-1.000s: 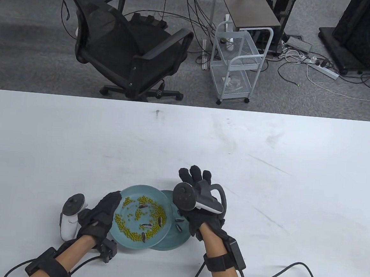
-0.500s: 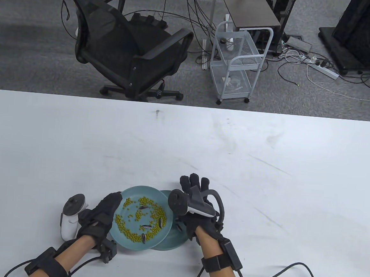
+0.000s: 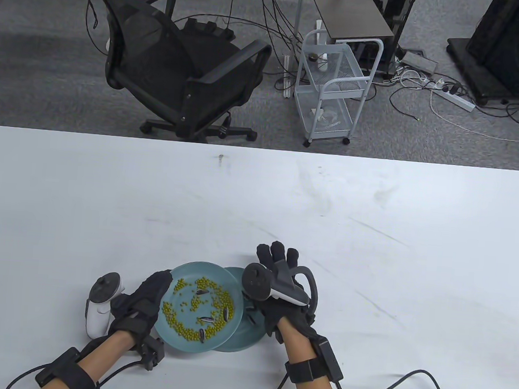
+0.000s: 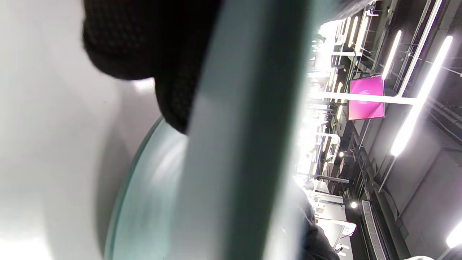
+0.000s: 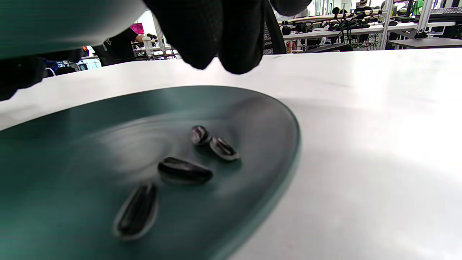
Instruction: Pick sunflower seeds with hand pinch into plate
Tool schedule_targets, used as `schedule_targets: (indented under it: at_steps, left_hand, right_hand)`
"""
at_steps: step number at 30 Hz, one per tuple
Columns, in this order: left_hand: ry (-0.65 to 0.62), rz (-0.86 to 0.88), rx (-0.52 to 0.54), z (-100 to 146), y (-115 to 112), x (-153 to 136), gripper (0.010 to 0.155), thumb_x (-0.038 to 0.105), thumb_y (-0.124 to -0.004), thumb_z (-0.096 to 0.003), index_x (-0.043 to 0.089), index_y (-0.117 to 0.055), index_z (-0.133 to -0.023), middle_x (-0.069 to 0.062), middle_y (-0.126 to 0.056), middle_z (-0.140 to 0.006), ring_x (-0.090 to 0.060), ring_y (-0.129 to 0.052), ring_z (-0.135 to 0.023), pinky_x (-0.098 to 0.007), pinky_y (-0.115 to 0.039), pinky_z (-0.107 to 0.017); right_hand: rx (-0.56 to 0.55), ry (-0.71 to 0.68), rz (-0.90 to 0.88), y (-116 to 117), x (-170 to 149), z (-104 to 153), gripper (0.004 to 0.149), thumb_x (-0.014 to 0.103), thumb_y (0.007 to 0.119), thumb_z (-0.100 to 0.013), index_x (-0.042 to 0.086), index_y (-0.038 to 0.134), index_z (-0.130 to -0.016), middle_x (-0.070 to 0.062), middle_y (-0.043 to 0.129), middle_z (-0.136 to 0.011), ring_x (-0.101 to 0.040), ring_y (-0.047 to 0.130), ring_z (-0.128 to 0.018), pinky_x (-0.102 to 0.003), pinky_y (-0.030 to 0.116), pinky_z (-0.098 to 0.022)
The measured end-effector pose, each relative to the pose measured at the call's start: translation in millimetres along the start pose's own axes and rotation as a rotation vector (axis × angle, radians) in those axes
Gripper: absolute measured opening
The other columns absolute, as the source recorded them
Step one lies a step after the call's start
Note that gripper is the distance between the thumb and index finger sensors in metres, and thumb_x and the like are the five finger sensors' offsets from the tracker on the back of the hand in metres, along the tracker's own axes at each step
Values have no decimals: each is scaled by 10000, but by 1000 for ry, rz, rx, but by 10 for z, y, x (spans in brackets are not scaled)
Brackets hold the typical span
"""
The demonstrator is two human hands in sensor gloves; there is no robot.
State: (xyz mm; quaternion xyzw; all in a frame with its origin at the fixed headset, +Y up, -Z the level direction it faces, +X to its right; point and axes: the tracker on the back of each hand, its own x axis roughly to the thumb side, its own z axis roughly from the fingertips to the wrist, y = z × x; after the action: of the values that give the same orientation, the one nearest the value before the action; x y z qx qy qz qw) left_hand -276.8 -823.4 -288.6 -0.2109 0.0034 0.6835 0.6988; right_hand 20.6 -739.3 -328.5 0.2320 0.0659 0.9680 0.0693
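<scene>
My left hand point(image 3: 143, 302) grips the left rim of a teal plate point(image 3: 200, 265) and holds it tilted; it carries green beans point(image 3: 173, 320) and several striped sunflower seeds point(image 3: 207, 319). Its right edge overlaps a second teal plate point(image 3: 255, 335) lying on the table. My right hand point(image 3: 274, 258) hovers over that lower plate, fingers extended. In the right wrist view the fingertips point(image 5: 220, 39) hang just above the lower plate point(image 5: 260, 119), empty, over several seeds point(image 5: 184, 171). The left wrist view shows my fingers point(image 4: 144, 43) under the held plate's rim point(image 4: 245, 126).
The white table point(image 3: 372, 239) stretches wide beyond and to the right of the plates. A black cable point(image 3: 388, 388) trails from my right wrist along the near edge. A black office chair point(image 3: 180, 62) and a white wire cart point(image 3: 330, 88) stand beyond the far edge.
My right hand dipped toward the near left over the lower plate, then drifted slightly back right. The left hand and its plate have barely moved.
</scene>
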Motion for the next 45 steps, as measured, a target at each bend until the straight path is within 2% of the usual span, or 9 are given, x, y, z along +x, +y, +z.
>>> schedule_targets:
  at_steps: [7, 11, 15, 19, 22, 27, 33, 40, 45]
  left_hand:
    - [1, -5, 3, 0, -3, -1, 496, 534, -554, -628, 249, -518, -1032, -56, -902, -772, -204, -1052, -403, -365, -868, -346]
    - [2, -10, 5, -2, -5, -4, 496, 534, -555, -627, 251, -518, -1032, -55, -900, -774, -207, -1051, -404, -367, -867, -348]
    - [2, -14, 8, -1, -8, -3, 496, 536, -551, -628, 254, -513, -1034, -51, -897, -779, -203, -1050, -411, -366, -866, -354]
    - [4, -17, 10, -2, -10, -3, 495, 537, -550, -629, 257, -511, -1035, -49, -896, -781, -203, -1050, -413, -365, -866, -357]
    - [7, -10, 9, -4, -6, -3, 496, 537, -550, -629, 257, -511, -1036, -50, -896, -782, -204, -1050, -414, -366, -865, -358]
    - [14, -10, 6, -5, -11, 1, 496, 536, -553, -627, 258, -513, -1035, -52, -896, -782, -208, -1048, -414, -369, -864, -358]
    - [21, -15, 12, -7, -9, 0, 497, 527, -564, -623, 248, -521, -1032, -66, -896, -777, -225, -1045, -407, -381, -859, -355]
    - [22, -19, 5, -10, -15, 1, 494, 527, -563, -623, 251, -520, -1030, -63, -896, -776, -219, -1046, -407, -375, -861, -354]
    - [22, -31, 9, -12, -23, -4, 495, 526, -561, -622, 250, -516, -1031, -60, -894, -777, -216, -1047, -406, -373, -862, -354]
  right_hand:
    - [20, -13, -27, -104, 39, 25, 409, 223, 838, -603, -27, 804, -925, -378, 325, -1153, -695, 197, -984, -831, 181, -611]
    - [-24, -30, -60, -295, 128, 56, 415, 217, 838, -605, -34, 797, -933, -382, 312, -1154, -697, 183, -983, -831, 173, -613]
    - [-52, -84, -92, -499, 336, 48, 424, 208, 839, -608, -53, 794, -940, -388, 302, -1155, -702, 173, -981, -831, 165, -614]
    - [-35, -169, -37, -605, 665, -59, 427, 206, 839, -611, -59, 793, -942, -390, 302, -1156, -703, 171, -981, -830, 167, -615]
    - [24, -213, 4, -579, 850, -155, 419, 206, 837, -611, -59, 802, -934, -388, 312, -1156, -705, 178, -979, -830, 174, -614]
    - [126, -268, 13, -333, 981, -231, 382, 174, 843, -603, -54, 831, -910, -372, 360, -1154, -699, 203, -986, -827, 191, -620]
    - [142, -285, 82, -173, 1023, -248, 369, 165, 855, -592, -40, 847, -898, -361, 387, -1153, -696, 240, -987, -825, 213, -622]
    - [178, -293, 57, -157, 1018, -245, 370, 164, 855, -593, -44, 844, -899, -363, 388, -1152, -695, 243, -987, -822, 219, -625]
    - [120, -288, 108, -112, 1053, -226, 399, 214, 883, -581, -51, 844, -876, -358, 428, -1146, -689, 283, -996, -826, 239, -632]
